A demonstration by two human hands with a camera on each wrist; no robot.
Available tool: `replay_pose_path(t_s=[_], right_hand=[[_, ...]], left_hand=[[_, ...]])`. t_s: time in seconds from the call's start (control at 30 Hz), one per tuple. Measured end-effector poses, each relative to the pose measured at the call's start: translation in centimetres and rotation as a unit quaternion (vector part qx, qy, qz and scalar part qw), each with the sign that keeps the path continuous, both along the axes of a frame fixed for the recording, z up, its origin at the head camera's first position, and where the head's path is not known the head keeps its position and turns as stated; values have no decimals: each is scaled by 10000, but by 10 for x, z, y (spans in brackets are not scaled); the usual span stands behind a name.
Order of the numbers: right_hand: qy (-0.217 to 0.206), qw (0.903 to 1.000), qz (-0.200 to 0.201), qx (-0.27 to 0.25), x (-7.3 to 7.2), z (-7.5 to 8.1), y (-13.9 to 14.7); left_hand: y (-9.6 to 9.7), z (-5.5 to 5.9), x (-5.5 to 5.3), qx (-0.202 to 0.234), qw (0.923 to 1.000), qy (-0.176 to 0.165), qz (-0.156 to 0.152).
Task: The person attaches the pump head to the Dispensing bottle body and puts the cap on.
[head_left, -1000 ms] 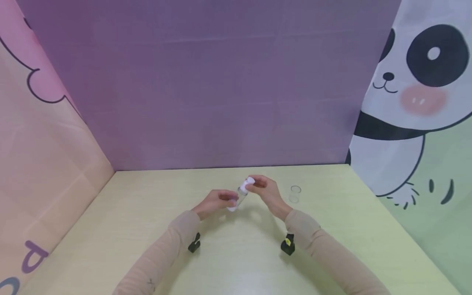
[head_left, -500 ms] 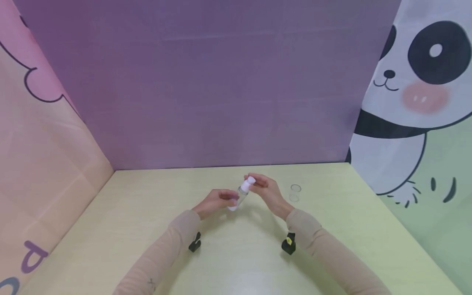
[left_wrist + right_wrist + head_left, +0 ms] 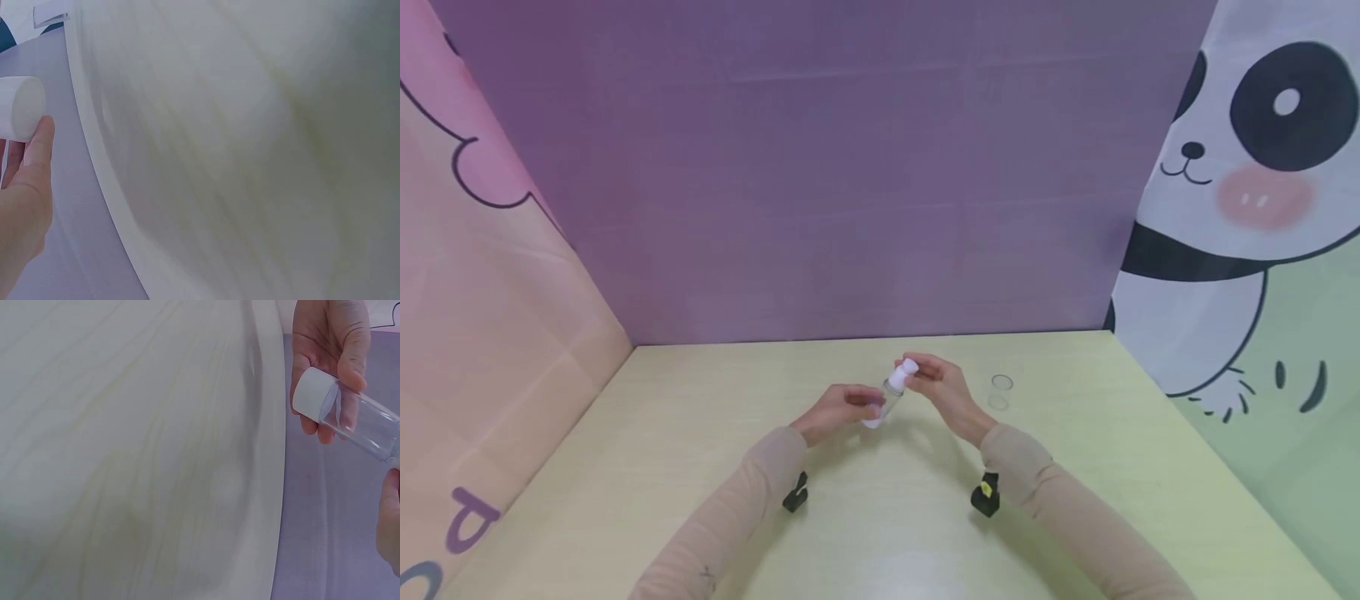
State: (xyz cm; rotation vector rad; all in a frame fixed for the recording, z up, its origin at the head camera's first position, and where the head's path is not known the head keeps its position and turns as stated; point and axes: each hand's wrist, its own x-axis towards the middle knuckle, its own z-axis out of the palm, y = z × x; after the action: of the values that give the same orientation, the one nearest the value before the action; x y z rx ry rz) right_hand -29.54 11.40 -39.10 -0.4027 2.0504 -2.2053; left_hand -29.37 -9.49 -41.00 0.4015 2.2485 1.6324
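Note:
A clear pump bottle [image 3: 891, 402] is held tilted above the table, its white pump head [image 3: 902, 372] up to the right and its white base [image 3: 315, 395] down to the left. My left hand [image 3: 837, 412] grips the bottle by that base, with the thumb on one side and the fingers behind. At the upper end, my right hand [image 3: 943, 392] pinches the white pump head between thumb and fingers. The right wrist view shows the see-through body between both hands, with the pump end cut off at the frame edge.
A clear cylindrical cap [image 3: 1000, 392] stands on the pale wooden table [image 3: 880, 533], right of my right hand. A purple backdrop [image 3: 850, 183] rises behind the table's far edge. Printed cloth panels, one with a panda [image 3: 1255, 167], flank both sides.
My right fingers and thumb have shifted around the pump head, the thumb drawing off its front and coming back slightly. My left hand and the bottle stay almost in place.

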Motion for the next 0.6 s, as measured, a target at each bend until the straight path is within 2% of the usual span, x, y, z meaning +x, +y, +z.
replay_pose_path(t_s=[0.13, 0.6], right_hand=[[28, 10000, -22, 61, 0, 0, 1], [-264, 9983, -442, 287, 1, 3, 2]], left_hand=[[1, 2, 1, -5, 10000, -6, -27], [3, 3, 2, -58, 10000, 29, -12]])
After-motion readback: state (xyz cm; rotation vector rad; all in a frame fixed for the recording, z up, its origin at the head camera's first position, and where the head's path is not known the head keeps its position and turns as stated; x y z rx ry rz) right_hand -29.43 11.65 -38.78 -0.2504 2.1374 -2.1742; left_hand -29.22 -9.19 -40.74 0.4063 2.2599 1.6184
